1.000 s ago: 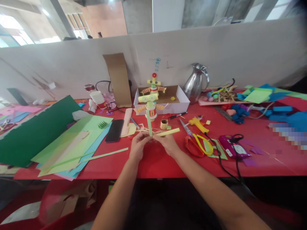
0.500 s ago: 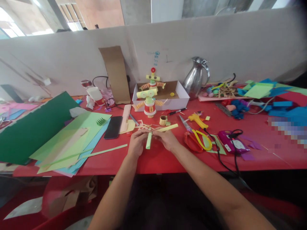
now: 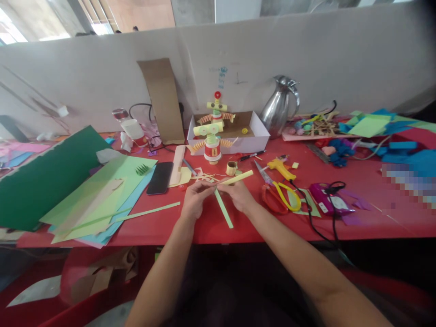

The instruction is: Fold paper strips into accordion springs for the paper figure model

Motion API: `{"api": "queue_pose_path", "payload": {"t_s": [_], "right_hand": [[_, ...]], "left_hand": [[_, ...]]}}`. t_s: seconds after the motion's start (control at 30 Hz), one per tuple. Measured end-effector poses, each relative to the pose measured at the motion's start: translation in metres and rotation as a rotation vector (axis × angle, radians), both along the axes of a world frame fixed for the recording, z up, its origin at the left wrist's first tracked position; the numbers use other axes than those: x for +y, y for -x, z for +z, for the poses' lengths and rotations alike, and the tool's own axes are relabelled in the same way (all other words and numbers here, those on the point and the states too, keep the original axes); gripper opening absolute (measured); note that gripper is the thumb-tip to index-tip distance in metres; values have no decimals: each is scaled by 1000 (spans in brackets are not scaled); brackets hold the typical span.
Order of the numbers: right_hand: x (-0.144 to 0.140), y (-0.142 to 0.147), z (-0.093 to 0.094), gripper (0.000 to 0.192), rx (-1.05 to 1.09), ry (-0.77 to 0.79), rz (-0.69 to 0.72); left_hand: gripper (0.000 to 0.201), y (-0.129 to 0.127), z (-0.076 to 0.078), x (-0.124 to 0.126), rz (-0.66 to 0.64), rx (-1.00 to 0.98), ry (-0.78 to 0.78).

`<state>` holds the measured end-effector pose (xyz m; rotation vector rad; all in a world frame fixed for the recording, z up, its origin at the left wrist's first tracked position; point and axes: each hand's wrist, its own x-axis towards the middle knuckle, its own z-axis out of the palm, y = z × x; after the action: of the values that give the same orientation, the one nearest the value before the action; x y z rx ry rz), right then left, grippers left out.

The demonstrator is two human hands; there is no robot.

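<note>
Both hands meet over the red table, fingertips pinched close together. Between them are crossing paper strips: a light green strip (image 3: 224, 210) hangs down toward me, and a pale yellow strip (image 3: 241, 177) sticks out past my right hand. My left hand (image 3: 196, 199) is closed at the green strip's upper end. My right hand (image 3: 238, 195) is closed beside it, at the yellow strip. Where the strips meet is partly hidden by fingers. Just beyond stand a small paper ring (image 3: 232, 168) and a paper robot figure (image 3: 213, 152) with folded arms.
On the right lie scissors (image 3: 286, 197), a yellow glue gun (image 3: 281, 169) and a purple box (image 3: 329, 200) with a cable. Left are a phone (image 3: 160, 178) and stacked coloured paper (image 3: 102, 190). A white box (image 3: 238, 146) and a metal jug (image 3: 279, 106) stand behind.
The green strip's lower end has swung to the right and now shows longer below my fingers. Both hands stay in nearly the same place; the view has tilted slightly.
</note>
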<state>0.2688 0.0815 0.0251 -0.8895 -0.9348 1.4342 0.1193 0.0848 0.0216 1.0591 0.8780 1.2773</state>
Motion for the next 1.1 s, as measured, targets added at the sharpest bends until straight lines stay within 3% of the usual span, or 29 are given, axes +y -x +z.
{"api": "queue_pose_path", "payload": {"t_s": [0.2, 0.37, 0.47, 0.57, 0.77, 0.83, 0.97, 1.03, 1.1], "right_hand": [[-1, -1, 5, 12, -34, 4, -5], [-3, -1, 10, 23, -50, -29, 88], [-3, -4, 9, 27, -157, -77, 129], [0, -9, 5, 22, -316, -161, 83], [7, -16, 0, 14, -598, -263, 49], [4, -17, 1, 17, -664, -328, -57], [-9, -19, 1, 21, -887, -578, -645], [-15, -19, -1, 22, -984, -711, -647], [-18, -15, -4, 31, -1053, -799, -448]], "left_hand": [[22, -2, -1, -2, 8, 16, -39], [24, -1, 0, -1, 63, -13, -72], [26, 1, -1, 0, 86, -45, -41], [28, 1, -3, 1, 83, -36, 2], [22, -2, -8, 0, 124, 165, -68], [21, -2, -10, 1, 163, 139, -60], [22, -1, -12, 5, 292, -44, -43], [24, 0, -12, 7, 320, -108, -52], [26, 0, -11, 8, 309, -159, -54]]}}
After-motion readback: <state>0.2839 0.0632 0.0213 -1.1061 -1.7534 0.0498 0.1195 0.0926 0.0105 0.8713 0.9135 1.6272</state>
